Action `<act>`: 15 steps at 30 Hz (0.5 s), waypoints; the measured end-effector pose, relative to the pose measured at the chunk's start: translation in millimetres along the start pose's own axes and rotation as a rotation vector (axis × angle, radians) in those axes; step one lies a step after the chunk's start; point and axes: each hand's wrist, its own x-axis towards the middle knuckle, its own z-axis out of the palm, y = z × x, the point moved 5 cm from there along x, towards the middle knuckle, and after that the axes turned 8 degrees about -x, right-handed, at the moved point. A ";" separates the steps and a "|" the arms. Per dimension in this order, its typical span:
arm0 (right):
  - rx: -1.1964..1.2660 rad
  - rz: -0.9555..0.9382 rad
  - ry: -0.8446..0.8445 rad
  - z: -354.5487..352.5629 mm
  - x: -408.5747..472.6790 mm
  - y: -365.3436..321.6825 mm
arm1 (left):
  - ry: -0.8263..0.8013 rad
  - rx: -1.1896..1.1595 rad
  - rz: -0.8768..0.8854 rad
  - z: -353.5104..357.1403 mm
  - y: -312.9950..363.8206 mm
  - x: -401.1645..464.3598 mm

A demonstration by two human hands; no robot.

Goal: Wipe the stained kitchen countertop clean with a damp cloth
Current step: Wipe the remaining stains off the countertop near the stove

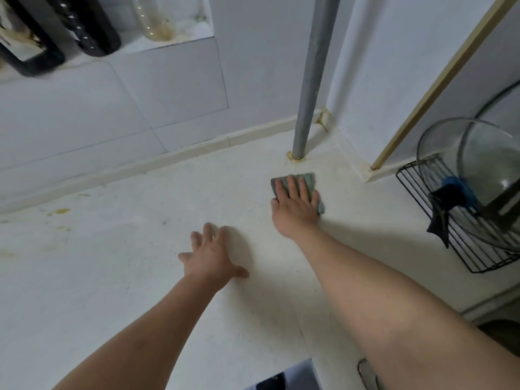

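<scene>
- The right hand [295, 204] lies flat on a green cloth [308, 181], fingers straight and spread over it, pressing it down onto the pale worktop [112, 277]; nothing is curled round the cloth, so the grip is open and flat.
- The cloth sits toward the far right of the worktop, just near of the grey pole [309, 80] that stands upright on the surface; its far edge and right corner show past the fingertips, and a darker, dotted edge shows at its left.
- The left hand [212, 254] rests palm down on the bare worktop, nearer and to the left of the cloth and well apart from it, fingers spread and straight, holding nothing.
- Yellow-brown stains [63, 211] mark the far left of the worktop, near the raised back edge, well apart from both hands; fainter yellowish smudges lie just beside them.
- A yellowish ring of grime [289, 156] surrounds the foot of the pole, and similar discolouring shows in the far corner behind it.
- At the right edge a black wire rack [422, 206] stands on the worktop and holds glass lids [450, 153] leaning upright; a dark cloth with a blue patch [450, 192] hangs over the rack's near side.
- On a recessed shelf [168, 40] at the far left stand dark bottles [92, 26] and a clear bottle [153, 21]; the shelf surface under them looks stained.
- White wall tiles [84, 114] rise behind the worktop.
</scene>
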 end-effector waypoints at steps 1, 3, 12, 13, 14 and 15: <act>-0.001 -0.079 -0.011 1.9 -3.2 -27.0 | -0.003 -0.009 0.013 -1.6 -1.1 0.8; -0.009 -0.229 -0.040 10.1 -20.1 -68.5 | 0.007 -0.020 0.042 -3.9 -2.1 -2.1; -0.104 -0.110 -0.076 3.7 4.3 9.4 | 0.078 0.004 -0.166 -41.6 -112.9 -26.5; -0.089 -0.028 -0.081 -2.1 18.9 7.6 | 0.078 -0.010 -0.255 -46.2 -129.7 -28.6; -0.072 0.021 -0.083 -5.6 31.8 -2.4 | 0.080 -0.038 -0.368 -52.0 -147.0 -31.0; -0.053 0.041 -0.097 -6.8 42.7 -21.1 | 0.082 -0.085 -0.493 -57.1 -166.3 -34.6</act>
